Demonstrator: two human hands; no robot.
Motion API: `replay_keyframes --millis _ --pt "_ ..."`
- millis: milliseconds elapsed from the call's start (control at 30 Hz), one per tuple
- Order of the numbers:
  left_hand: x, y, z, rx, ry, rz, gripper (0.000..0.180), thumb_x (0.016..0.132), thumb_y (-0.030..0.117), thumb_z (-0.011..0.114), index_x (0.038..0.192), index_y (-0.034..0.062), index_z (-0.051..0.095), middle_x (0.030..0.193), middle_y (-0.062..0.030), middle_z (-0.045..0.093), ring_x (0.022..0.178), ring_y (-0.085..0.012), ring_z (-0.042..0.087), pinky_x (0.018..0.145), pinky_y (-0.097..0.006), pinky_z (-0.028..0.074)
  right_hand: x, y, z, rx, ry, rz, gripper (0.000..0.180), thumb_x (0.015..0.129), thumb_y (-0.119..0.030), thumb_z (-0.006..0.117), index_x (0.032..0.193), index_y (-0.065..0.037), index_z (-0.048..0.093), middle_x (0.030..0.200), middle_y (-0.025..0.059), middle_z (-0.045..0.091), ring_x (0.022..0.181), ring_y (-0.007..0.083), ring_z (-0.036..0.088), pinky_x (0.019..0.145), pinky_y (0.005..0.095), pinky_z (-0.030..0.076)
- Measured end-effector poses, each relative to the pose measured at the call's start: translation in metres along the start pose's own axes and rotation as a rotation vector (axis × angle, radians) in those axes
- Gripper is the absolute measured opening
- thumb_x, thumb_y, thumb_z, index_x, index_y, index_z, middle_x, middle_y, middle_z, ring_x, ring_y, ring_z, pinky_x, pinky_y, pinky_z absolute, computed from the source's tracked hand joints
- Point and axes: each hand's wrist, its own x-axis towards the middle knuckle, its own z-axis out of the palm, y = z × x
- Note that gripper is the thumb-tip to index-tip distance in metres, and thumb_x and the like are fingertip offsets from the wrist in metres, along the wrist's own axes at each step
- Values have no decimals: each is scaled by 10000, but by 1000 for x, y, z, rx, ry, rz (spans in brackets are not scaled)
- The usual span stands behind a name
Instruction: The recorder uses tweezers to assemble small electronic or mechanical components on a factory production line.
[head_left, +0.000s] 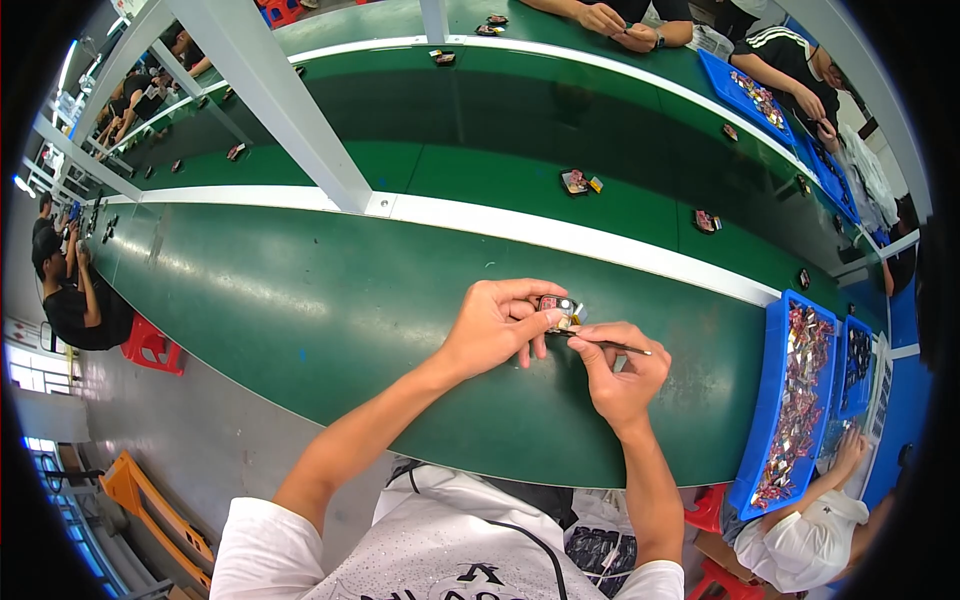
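One black-edged electronic module (551, 304) with red and yellow parts is pinched in the left hand's (492, 325) fingers; the right hand's (622, 372) pinch one dark rod (626, 348).

Left fingers (520, 288) curled, right fingers (612, 334) pinched

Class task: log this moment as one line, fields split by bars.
left hand: holds small device | right hand: holds thin dark tool at it | right: blue tray, small parts

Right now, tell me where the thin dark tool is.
In the head view, the thin dark tool is right of centre, held in the right hand above the table, beside the small device in the left hand.
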Motion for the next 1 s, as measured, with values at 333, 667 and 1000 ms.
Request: replay_keyframes --millis 333,667,1000 --pt "0 -3 2 85 78 -12 256 950 -7 624 1185 -109 631 751 -95 699 561 -102 629 459 -237 500 -1 -1 6 -50 -37 -69 127 764 28 810 841 -52 747 833 71 773 411 55 424 427 222 339" --pt "-3 1 0 138 110 -52 220 940 -24 618 1142 -107 640 752 -100 693 528 -105 615 446 -246 496 4 -12 10 -60 -64 -73 122 757 30 809 828 -49 748 796 58 759 420 61 433 433 235 350" --pt "73 52 -69 252 406 111 217 942 16 626 1126 -96 651 775 -106 667 579 -167 676 495 -277 561 17 -27 3 -86 174 55 152 775 -26 846 893 -15 751 795 37 736 454 35 390 444 224 307"
